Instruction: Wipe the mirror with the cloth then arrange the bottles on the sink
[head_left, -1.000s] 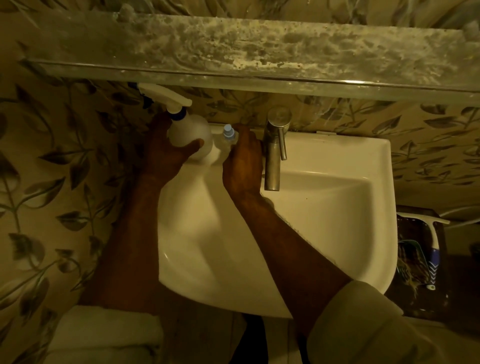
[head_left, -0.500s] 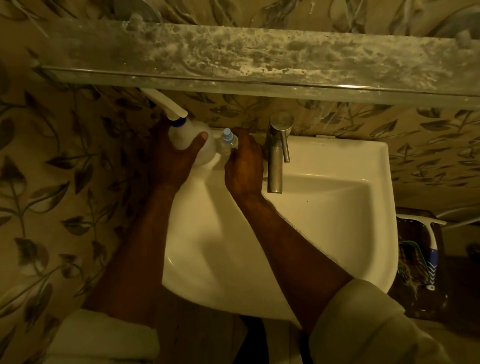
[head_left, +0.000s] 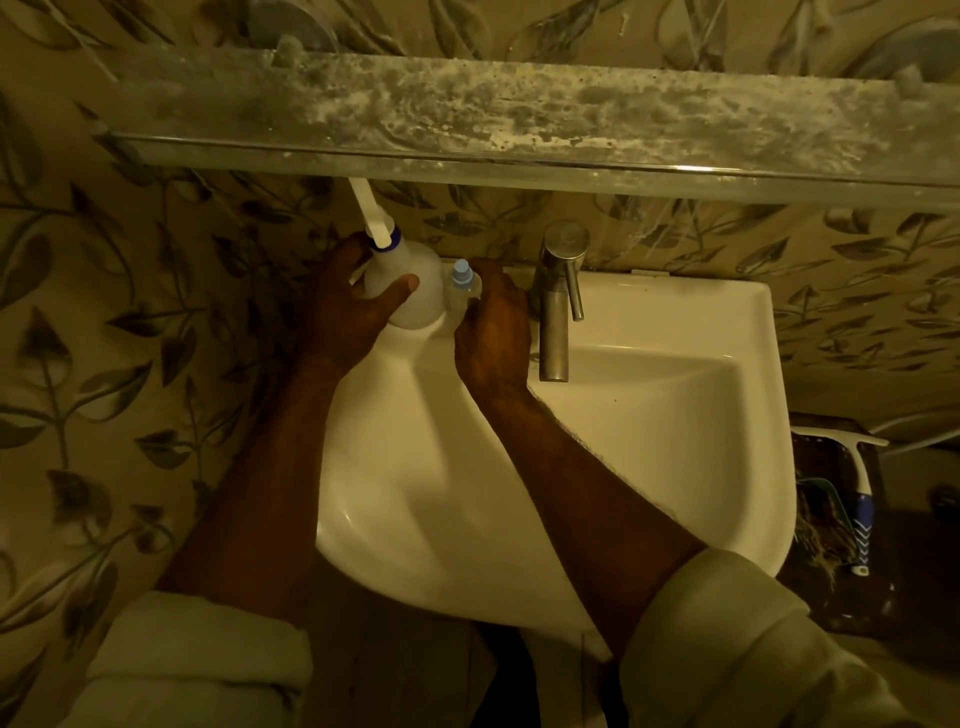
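My left hand (head_left: 348, 306) grips a white spray bottle (head_left: 410, 291) with a blue collar, standing at the back left corner of the white sink (head_left: 675, 415). Its nozzle points up and back toward the wall. Right beside it stands a small clear bottle (head_left: 461, 286) with a pale blue cap, and my right hand (head_left: 493, 338) is closed around it. Both bottles sit on the sink's rear ledge, left of the tap. No cloth is in view.
A steel tap (head_left: 558, 301) rises just right of my right hand. A stained glass shelf (head_left: 519, 119) juts out overhead. A squeegee (head_left: 857, 499) with a blue handle lies on a dark stand to the right of the sink. Leaf-patterned wallpaper surrounds everything.
The spray bottle's nozzle has swung from pointing left to pointing up toward the wall. The small bottle and my right hand stayed nearly in place.
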